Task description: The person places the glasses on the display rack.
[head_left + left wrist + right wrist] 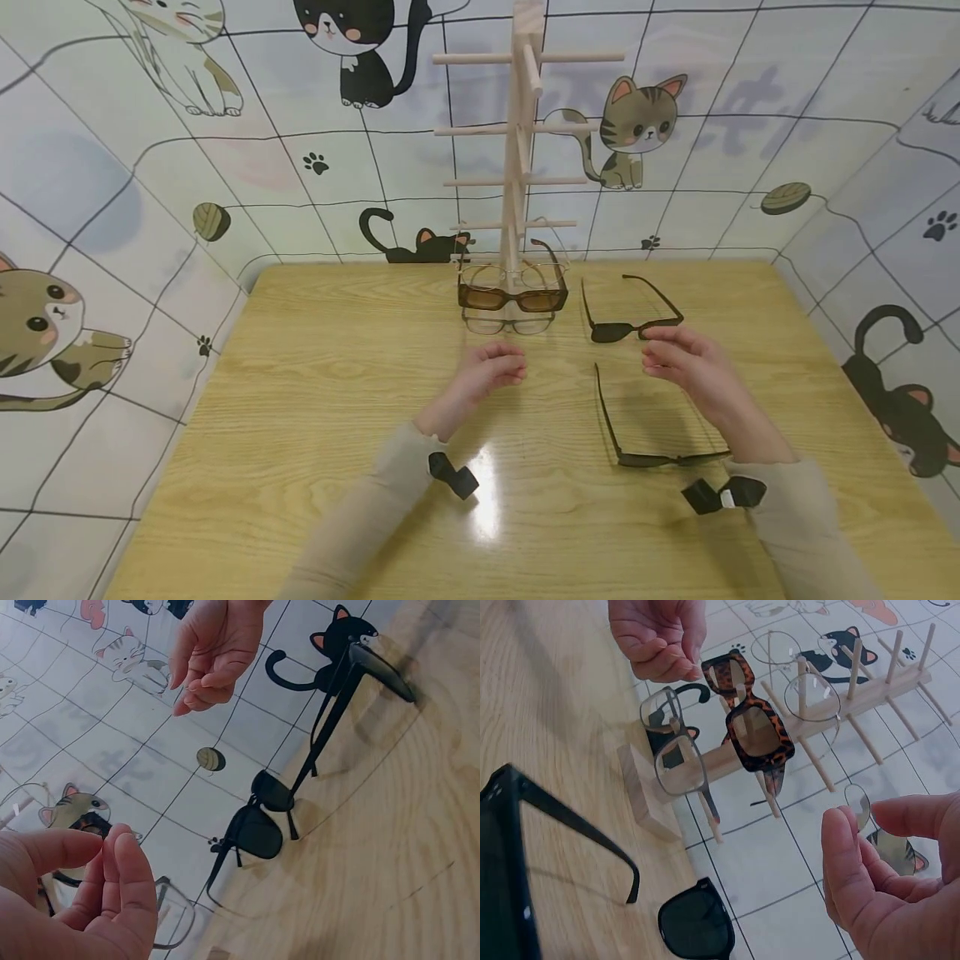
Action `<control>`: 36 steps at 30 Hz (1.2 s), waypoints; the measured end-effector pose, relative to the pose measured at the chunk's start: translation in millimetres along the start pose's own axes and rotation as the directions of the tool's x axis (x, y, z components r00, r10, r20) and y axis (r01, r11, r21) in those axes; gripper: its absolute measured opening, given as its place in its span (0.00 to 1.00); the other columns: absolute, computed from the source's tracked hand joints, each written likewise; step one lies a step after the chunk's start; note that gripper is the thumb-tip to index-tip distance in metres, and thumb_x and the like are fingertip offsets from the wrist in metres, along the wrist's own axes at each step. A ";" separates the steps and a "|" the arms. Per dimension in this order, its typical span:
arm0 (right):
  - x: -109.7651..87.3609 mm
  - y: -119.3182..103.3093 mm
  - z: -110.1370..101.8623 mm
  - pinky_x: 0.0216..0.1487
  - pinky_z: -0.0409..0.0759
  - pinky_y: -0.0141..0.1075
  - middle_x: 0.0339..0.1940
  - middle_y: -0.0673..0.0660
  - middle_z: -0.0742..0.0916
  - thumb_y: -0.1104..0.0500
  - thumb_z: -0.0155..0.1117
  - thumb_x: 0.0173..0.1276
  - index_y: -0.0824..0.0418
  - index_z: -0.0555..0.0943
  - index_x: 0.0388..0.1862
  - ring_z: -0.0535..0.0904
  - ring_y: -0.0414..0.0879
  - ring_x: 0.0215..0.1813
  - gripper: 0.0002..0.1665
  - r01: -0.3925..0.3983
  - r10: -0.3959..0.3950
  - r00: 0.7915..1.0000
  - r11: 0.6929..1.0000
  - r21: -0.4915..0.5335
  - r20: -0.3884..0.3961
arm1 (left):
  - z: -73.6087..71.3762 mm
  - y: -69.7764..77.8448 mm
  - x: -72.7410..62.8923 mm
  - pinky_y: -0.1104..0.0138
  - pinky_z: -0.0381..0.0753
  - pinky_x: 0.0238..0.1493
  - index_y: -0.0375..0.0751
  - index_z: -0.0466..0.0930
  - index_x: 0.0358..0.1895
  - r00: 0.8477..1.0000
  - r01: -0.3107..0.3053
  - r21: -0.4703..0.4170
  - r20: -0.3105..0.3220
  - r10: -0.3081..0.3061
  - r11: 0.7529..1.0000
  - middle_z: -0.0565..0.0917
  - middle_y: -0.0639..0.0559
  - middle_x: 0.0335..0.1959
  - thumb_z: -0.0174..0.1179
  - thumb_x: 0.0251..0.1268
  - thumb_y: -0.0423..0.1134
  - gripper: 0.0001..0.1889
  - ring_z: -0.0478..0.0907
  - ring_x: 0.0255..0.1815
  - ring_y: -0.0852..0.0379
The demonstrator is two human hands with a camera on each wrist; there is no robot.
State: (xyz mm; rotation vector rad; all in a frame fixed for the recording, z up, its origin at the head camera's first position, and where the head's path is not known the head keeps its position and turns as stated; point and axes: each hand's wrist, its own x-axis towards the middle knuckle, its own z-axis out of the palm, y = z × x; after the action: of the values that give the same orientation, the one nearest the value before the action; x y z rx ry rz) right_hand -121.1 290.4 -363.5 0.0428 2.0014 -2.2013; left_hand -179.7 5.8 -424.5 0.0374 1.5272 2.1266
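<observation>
My left hand (486,373) hovers before the rack with fingers loosely curled, holding nothing. Just beyond it hang grey-framed glasses (480,325), tortoiseshell sunglasses (759,735) and, above these, thin wire-rimmed round glasses (812,697). Over to the right, my right hand (697,371) is in the air, thumb and fingers bent, with a gap between their tips in the right wrist view. In the head view it overlaps one lens of the farther black sunglasses (611,332) on the table. Nearer black sunglasses (648,460) lie below that hand, temples pointing to the back, partly hidden by it.
A wooden glasses rack (519,125) stands at the table's back middle, its pegs sticking out to both sides. The wooden table (315,400) meets a cat-patterned wall covering (285,167) at the back and sides.
</observation>
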 end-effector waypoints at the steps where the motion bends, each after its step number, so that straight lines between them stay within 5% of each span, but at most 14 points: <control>1: -2.8 1.1 -2.4 0.42 0.81 0.29 0.37 0.51 0.82 0.62 0.56 0.70 0.57 0.77 0.44 0.81 0.40 0.37 0.06 -0.002 0.002 1.000 1.000 -0.005 -0.006 | 1.9 -2.6 0.4 0.75 0.79 0.30 0.15 0.68 0.49 1.000 0.007 -0.002 0.004 -0.007 1.000 0.81 0.53 0.25 0.51 0.63 0.23 0.14 0.79 0.25 0.63; 22: -49.3 30.2 -49.1 0.40 0.81 0.28 0.35 0.48 0.84 0.64 0.54 0.71 0.53 0.79 0.44 0.82 0.38 0.37 0.09 0.004 -0.011 0.993 0.998 -0.064 -0.121 | 39.5 -54.1 -0.9 0.73 0.80 0.32 0.15 0.72 0.47 0.991 0.085 0.069 0.102 -0.092 0.994 0.80 0.53 0.25 0.54 0.62 0.24 0.13 0.79 0.26 0.63; 36: -72.7 62.3 -90.5 0.38 0.80 0.26 0.38 0.42 0.84 0.61 0.56 0.71 0.49 0.79 0.46 0.81 0.34 0.39 0.10 -0.053 0.008 0.970 0.982 -0.179 -0.242 | 67.2 -86.2 -1.1 0.66 0.83 0.34 0.23 0.77 0.42 0.988 0.111 0.117 0.095 -0.122 0.987 0.81 0.48 0.25 0.60 0.58 0.25 0.09 0.79 0.25 0.59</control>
State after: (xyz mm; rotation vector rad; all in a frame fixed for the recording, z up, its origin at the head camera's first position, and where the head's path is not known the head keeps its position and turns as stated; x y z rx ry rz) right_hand -48.7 382.1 -424.5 0.3300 2.3063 -2.0661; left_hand -124.1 84.2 -476.6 0.0920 1.5477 1.9178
